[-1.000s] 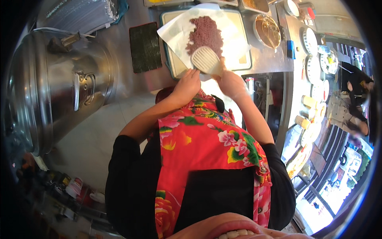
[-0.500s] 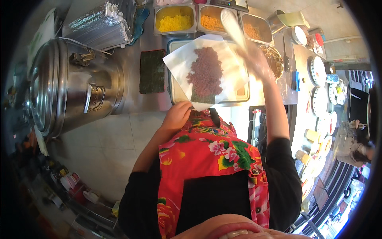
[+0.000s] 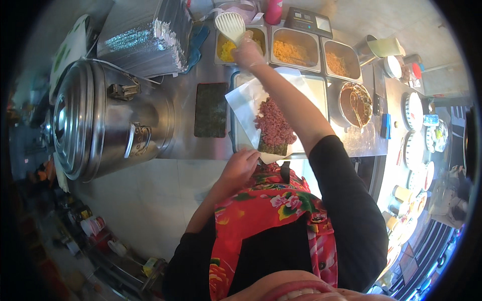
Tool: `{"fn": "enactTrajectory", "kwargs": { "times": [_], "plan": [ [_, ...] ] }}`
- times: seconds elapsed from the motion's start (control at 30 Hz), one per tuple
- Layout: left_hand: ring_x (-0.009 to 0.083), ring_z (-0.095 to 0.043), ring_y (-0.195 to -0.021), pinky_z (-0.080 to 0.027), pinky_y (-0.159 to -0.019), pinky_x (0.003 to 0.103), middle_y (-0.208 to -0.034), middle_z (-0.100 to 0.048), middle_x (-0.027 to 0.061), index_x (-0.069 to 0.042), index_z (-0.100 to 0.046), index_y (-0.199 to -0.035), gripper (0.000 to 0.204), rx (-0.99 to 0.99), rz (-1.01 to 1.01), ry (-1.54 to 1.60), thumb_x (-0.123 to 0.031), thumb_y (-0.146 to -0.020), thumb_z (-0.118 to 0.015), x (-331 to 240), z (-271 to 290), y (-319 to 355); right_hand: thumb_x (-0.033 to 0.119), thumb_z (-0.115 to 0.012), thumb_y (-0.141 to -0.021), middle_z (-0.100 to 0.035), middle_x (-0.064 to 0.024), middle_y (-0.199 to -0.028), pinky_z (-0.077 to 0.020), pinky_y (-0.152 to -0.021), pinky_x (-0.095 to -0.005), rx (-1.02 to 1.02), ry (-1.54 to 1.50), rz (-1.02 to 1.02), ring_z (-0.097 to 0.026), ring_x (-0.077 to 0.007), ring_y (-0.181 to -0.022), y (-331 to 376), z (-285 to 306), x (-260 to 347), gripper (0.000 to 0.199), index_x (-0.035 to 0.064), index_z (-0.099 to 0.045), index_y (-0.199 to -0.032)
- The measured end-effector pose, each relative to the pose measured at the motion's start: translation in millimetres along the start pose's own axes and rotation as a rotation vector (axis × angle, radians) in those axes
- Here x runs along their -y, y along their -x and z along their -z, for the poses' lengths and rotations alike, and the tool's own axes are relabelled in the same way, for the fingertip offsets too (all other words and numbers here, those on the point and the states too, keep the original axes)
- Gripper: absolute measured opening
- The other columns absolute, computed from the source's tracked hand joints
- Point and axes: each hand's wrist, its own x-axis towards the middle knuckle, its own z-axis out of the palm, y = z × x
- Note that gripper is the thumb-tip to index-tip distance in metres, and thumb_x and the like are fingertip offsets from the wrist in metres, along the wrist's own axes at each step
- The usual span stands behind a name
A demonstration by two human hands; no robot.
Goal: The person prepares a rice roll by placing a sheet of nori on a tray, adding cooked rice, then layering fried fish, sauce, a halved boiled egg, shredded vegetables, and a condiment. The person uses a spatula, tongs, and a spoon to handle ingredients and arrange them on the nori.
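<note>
My right hand [image 3: 248, 50] reaches far forward and holds a white rice paddle [image 3: 230, 26] above the metal container of yellow filling [image 3: 227, 49]. Near my body, my left hand [image 3: 242, 165] rests on the near edge of the white paper sheet [image 3: 243, 103] on the tray [image 3: 321, 90]. On that paper lies a dark seaweed sheet [image 3: 273, 148] covered with purplish rice [image 3: 273, 123]. My right forearm crosses over the tray and hides part of it.
A large steel pot [image 3: 100, 123] stands at the left, with a stack of foil sheets [image 3: 143, 37] behind it. A pile of seaweed sheets [image 3: 211, 109] lies beside the tray. Containers of orange fillings [image 3: 296, 50], a brown bowl [image 3: 354, 103] and plates [image 3: 414, 110] sit at the right.
My right hand lifted the paddle off the rice and carried it forward and left, over the yellow filling container. My left hand stayed at the paper's near edge.
</note>
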Motion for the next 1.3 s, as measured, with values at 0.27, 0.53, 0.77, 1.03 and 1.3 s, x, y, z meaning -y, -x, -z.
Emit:
{"fn": "enactTrajectory", "kwargs": {
  "times": [0.27, 0.53, 0.77, 1.03, 1.3],
  "plan": [
    [0.0344, -0.061, -0.105, -0.048, -0.095, 0.044, -0.113, -0.065, 0.0159, -0.002, -0.063, -0.113, 0.025, 0.029, -0.195, -0.049, -0.009, -0.089, -0.062, 23.9, 20.0, -31.0, 0.03, -0.066, -0.085, -0.068, -0.0228, -0.102, -0.0543, -0.083, -0.0451, -0.007, 0.245, 0.054, -0.069, -0.0368, -0.097, 19.3, 3.5, 15.5, 0.045, -0.0061, -0.057, -0.111],
    [0.0385, -0.063, -0.097, -0.051, -0.085, 0.045, -0.106, -0.066, 0.0198, 0.003, -0.064, -0.109, 0.022, 0.242, -0.561, 0.027, -0.003, -0.087, -0.061, -43.0, -4.1, -59.9, 0.01, -0.055, -0.086, -0.065, -0.0224, -0.095, -0.0522, -0.078, -0.0479, -0.294, -0.041, 0.381, -0.065, -0.0406, -0.089, 262.3, 133.9, -72.5, 0.028, 0.0007, -0.057, -0.113],
    [0.0375, -0.066, -0.095, -0.053, -0.083, 0.042, -0.104, -0.068, 0.0195, 0.001, -0.066, -0.105, 0.019, 0.586, -0.783, 0.048, -0.002, -0.087, -0.062, -129.3, -106.0, -108.7, 0.017, -0.057, -0.091, -0.068, -0.0226, -0.099, -0.0523, -0.083, -0.0428, -0.629, -0.129, -0.408, -0.066, -0.0383, -0.095, 505.9, 212.4, -202.0, 0.034, 0.0019, -0.06, -0.122],
    [0.0398, -0.064, -0.089, -0.052, -0.079, 0.046, -0.096, -0.067, 0.0213, 0.002, -0.063, -0.104, 0.022, 0.877, -1.21, 0.118, -0.001, -0.082, -0.064, -300.6, -286.5, -104.3, 0.015, -0.059, -0.095, -0.066, -0.0079, -0.087, -0.0515, -0.08, -0.0297, -0.846, -0.4, -0.823, -0.062, -0.0145, -0.081, 722.2, 248.9, -264.3, 0.034, 0.0002, -0.06, -0.125],
    [0.0399, -0.065, -0.087, -0.054, -0.076, 0.044, -0.095, -0.067, 0.0208, 0.003, -0.065, -0.104, 0.021, 1.139, -1.215, -0.04, -0.003, -0.084, -0.064, -380.2, -384.9, -104.9, 0.021, -0.061, -0.09, -0.071, -0.0166, -0.106, -0.0534, -0.088, -0.0389, -0.975, -0.074, -0.753, -0.068, -0.0295, -0.1, 828.9, 408.3, -443.7, 0.031, 0.0022, -0.069, -0.113]
  ]
}}
